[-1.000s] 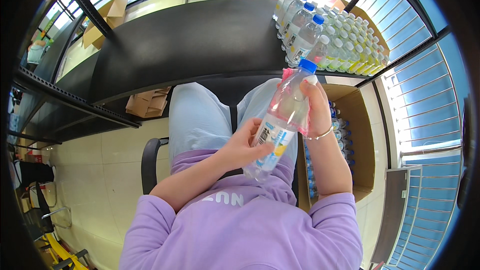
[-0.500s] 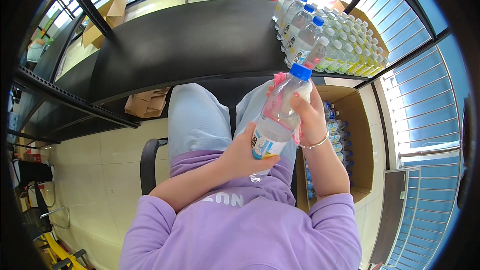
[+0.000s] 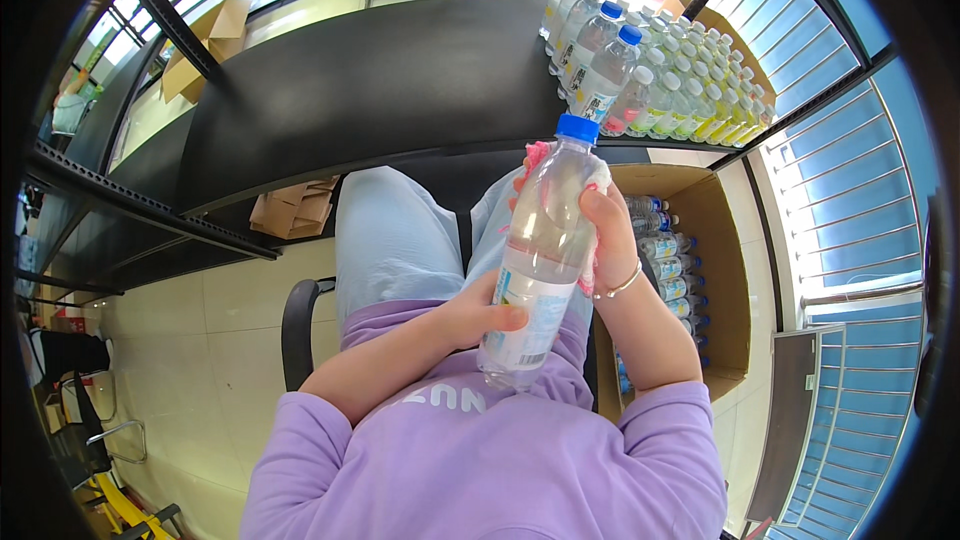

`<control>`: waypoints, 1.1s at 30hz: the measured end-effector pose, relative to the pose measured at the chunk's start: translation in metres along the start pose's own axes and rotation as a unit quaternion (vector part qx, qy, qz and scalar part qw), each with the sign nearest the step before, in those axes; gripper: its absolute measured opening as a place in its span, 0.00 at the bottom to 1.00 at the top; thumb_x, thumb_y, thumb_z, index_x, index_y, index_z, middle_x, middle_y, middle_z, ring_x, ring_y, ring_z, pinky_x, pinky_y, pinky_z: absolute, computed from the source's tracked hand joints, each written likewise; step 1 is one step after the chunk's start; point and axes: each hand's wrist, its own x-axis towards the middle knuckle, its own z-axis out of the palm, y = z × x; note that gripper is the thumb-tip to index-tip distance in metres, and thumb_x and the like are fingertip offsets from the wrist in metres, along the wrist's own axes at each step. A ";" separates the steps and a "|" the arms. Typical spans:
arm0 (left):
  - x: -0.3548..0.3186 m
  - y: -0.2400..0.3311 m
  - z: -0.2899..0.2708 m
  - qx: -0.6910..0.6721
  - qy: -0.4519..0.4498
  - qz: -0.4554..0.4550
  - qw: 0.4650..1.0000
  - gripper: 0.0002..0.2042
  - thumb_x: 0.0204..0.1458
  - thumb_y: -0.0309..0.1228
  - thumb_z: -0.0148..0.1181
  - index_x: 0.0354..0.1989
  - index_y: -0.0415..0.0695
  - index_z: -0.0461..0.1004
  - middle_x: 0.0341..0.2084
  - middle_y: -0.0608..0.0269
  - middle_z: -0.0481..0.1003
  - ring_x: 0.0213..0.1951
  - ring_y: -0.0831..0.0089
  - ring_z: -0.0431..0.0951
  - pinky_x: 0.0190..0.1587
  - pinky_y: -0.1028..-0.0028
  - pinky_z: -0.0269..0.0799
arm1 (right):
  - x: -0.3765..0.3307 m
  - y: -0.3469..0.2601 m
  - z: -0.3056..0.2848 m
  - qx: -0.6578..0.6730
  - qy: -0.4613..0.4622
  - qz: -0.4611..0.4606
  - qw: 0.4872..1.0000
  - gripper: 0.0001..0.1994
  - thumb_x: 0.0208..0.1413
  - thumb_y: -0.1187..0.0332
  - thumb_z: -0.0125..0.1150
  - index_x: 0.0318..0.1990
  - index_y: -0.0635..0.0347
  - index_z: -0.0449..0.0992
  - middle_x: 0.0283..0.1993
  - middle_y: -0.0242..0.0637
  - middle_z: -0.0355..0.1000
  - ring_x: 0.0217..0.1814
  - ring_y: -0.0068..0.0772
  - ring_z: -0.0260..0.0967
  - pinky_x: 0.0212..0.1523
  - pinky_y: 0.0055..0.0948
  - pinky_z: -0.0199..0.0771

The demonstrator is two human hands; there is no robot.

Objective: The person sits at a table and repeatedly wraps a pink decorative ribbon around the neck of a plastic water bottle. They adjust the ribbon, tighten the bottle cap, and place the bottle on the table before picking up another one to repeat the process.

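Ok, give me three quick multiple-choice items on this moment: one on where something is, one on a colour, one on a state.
1. Where does the open cardboard box of bottles stand?
A. on the black table
B. on the floor at the person's right
C. on the person's lap

2. What colour is the cap of the held water bottle?
A. blue
B. red
C. white

3. How is the held bottle right now?
A. lying on the table
B. capped and held in both hands
C. open, with the cap off

Answers: 1 B, the box sits below the black table edge at the right side. 2 A, the cap shows blue. 3 B, the left hand grips the lower part and the right hand, with a pink and white cloth, the upper part, cap on.
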 end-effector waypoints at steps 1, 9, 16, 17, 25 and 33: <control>0.000 0.001 0.001 -0.005 0.007 -0.010 1.000 0.35 0.36 0.46 0.67 0.50 0.38 0.61 0.38 0.53 0.72 0.39 0.64 0.75 0.40 0.66 0.72 | 0.000 0.001 -0.003 0.017 -0.008 0.000 1.000 0.25 0.46 0.64 0.57 0.52 0.66 0.61 0.48 0.39 0.67 0.47 0.32 0.67 0.47 0.32 0.70; 0.004 0.017 0.011 0.180 0.162 0.044 0.969 0.30 0.49 0.36 0.57 0.56 0.38 0.51 0.46 0.57 0.63 0.49 0.75 0.62 0.50 0.76 0.59 | 0.004 -0.009 -0.007 -0.061 0.064 -0.047 0.995 0.22 0.45 0.72 0.53 0.51 0.64 0.61 0.43 0.38 0.68 0.41 0.27 0.68 0.42 0.28 0.70; 0.003 0.017 0.028 0.340 0.245 0.129 0.899 0.30 0.45 0.33 0.59 0.53 0.36 0.52 0.43 0.53 0.65 0.46 0.70 0.66 0.49 0.73 0.61 | 0.001 0.001 0.001 -0.147 0.122 -0.129 0.973 0.23 0.44 0.75 0.55 0.51 0.63 0.59 0.41 0.34 0.67 0.39 0.21 0.66 0.41 0.22 0.67; 0.002 0.022 0.033 0.373 0.250 0.120 0.886 0.31 0.43 0.33 0.61 0.53 0.36 0.53 0.43 0.53 0.65 0.46 0.69 0.67 0.49 0.72 0.62 | -0.001 0.002 0.002 -0.159 0.115 -0.135 0.971 0.24 0.45 0.75 0.55 0.51 0.62 0.59 0.41 0.33 0.67 0.39 0.20 0.65 0.41 0.22 0.67; 0.002 0.018 0.032 0.360 0.246 0.102 0.894 0.30 0.38 0.34 0.65 0.49 0.38 0.56 0.41 0.54 0.67 0.45 0.69 0.68 0.47 0.71 0.64 | -0.001 0.004 0.003 -0.114 0.055 -0.111 0.986 0.26 0.45 0.74 0.55 0.54 0.61 0.56 0.46 0.34 0.64 0.44 0.21 0.63 0.44 0.23 0.65; 0.003 0.010 0.013 0.061 0.099 0.050 0.992 0.33 0.41 0.43 0.62 0.53 0.40 0.56 0.39 0.55 0.69 0.39 0.66 0.74 0.40 0.66 0.72 | 0.000 0.012 -0.008 -0.096 0.031 -0.077 0.992 0.28 0.46 0.64 0.55 0.55 0.61 0.54 0.47 0.45 0.64 0.46 0.34 0.66 0.45 0.32 0.68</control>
